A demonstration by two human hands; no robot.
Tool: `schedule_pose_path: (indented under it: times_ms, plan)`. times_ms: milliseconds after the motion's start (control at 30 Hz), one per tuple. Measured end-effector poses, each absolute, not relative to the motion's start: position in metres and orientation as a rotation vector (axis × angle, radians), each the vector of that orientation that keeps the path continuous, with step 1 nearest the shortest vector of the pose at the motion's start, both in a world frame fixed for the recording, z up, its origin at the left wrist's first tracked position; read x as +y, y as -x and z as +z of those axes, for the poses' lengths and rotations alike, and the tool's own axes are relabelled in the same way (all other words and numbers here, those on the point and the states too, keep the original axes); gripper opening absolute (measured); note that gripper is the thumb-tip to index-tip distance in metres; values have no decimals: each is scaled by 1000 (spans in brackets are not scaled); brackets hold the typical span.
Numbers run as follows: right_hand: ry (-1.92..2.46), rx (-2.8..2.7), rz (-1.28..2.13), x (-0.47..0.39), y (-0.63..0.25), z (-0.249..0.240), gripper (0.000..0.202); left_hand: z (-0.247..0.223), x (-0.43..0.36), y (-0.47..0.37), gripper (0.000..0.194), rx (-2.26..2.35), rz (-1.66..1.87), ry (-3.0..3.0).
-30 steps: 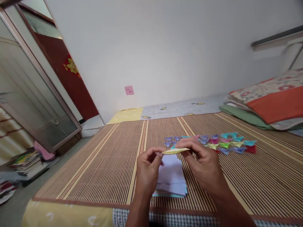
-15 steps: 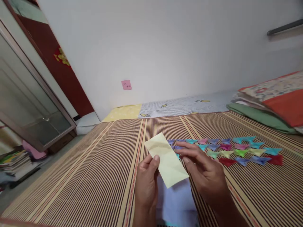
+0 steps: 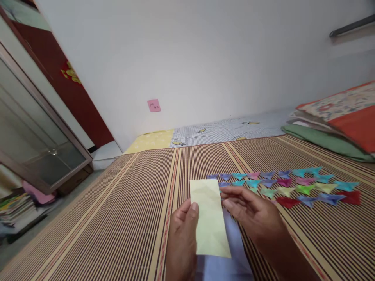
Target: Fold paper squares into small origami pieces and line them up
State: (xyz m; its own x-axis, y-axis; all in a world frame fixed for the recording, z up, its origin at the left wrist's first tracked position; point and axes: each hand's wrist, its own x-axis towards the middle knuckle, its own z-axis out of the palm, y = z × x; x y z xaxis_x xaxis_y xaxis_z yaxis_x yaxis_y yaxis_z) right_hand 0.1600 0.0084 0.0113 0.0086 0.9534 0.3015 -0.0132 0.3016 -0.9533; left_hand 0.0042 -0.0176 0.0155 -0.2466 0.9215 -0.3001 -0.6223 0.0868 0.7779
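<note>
A pale yellow rectangle of paper (image 3: 209, 218) with faint creases stands nearly upright in front of me. My left hand (image 3: 184, 230) pinches its left edge, the thumb on the front and the fingers behind. At the paper's right edge is my right hand (image 3: 253, 214), fingers loosely bent and thumb apart from them; whether a fingertip touches the edge I cannot tell. Below and partly behind the paper shows a smooth pale blue-violet surface (image 3: 224, 268). Several rows of small folded paper shapes (image 3: 304, 189) in many colours lie to the right, some hidden by my right hand.
A striped woven mat (image 3: 123, 210) spreads under everything. Patterned cloth (image 3: 216, 132) runs along the white wall, which bears a pink note (image 3: 154, 105). Folded bedding (image 3: 331, 142) is piled at the right. A glass-panelled door (image 3: 43, 128) and stacked books (image 3: 16, 207) are at the left.
The yellow paper has turned from a slant to nearly upright and come slightly lower. My left hand keeps its pinch, and my right hand stays by the right edge. The view has shifted slightly.
</note>
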Motion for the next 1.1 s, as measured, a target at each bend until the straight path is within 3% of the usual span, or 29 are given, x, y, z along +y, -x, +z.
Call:
schedule_pose_path:
  times_ms: [200, 433, 567, 667, 767, 867, 1100]
  plan:
    - [900, -1329, 1260, 7, -159, 12, 17, 15, -16, -3, 37, 854, 1372, -704]
    - [826, -1261, 1218, 8, -168, 15, 11, 11, -13, 5, 10, 892, 1341, -892]
    - [794, -1366, 1047, 8, -168, 16, 19, 15, -16, 1, 18, 796, 1385, -798]
    - [820, -1423, 985, 5, -166, 21, 22, 15, -15, -3, 34, 869, 1328, -843]
    - [908, -1315, 1120, 4, -163, 23, 20, 14, -13, -6, 32, 958, 1295, -894]
    - [953, -1248, 1252, 5, -163, 19, 31, 14, -11, -7, 33, 1022, 1395, -898]
    - [936, -1433, 1230, 9, -165, 14, 32, 12, -10, -1, 34, 1064, 1406, -1002]
